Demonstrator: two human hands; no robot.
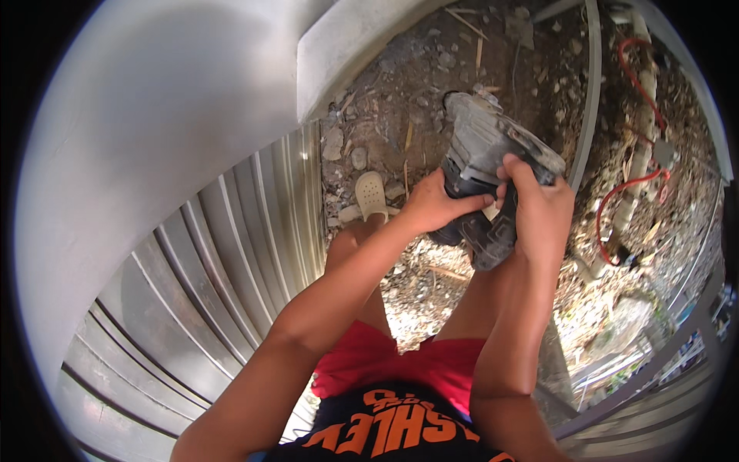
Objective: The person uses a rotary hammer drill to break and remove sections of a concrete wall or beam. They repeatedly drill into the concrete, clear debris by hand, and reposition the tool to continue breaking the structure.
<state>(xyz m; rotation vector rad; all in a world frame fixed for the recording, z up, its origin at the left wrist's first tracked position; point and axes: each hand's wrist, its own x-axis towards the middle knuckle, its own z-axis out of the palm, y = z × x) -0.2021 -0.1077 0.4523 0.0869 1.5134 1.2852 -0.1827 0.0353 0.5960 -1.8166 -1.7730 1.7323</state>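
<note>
A dusty grey and black power tool (485,142), whose exact kind I cannot make out, is held up in front of me over the ground. My left hand (433,205) is closed on its black part from the left, thumb lying across the body. From the right, my right hand (543,202) wraps round the back end near the black handle (493,240), with the thumb bent against the casing. Part of the handle shows below and between the hands. What lies under the fingers is hidden.
Corrugated metal sheeting (223,254) and a smooth grey wall (177,85) rise at my left. A metal bar (591,92) runs along the right. Beyond it, a red cord (608,208) lies by a pale pipe (643,154). Stones and dry debris cover the ground around my beige clog (371,192).
</note>
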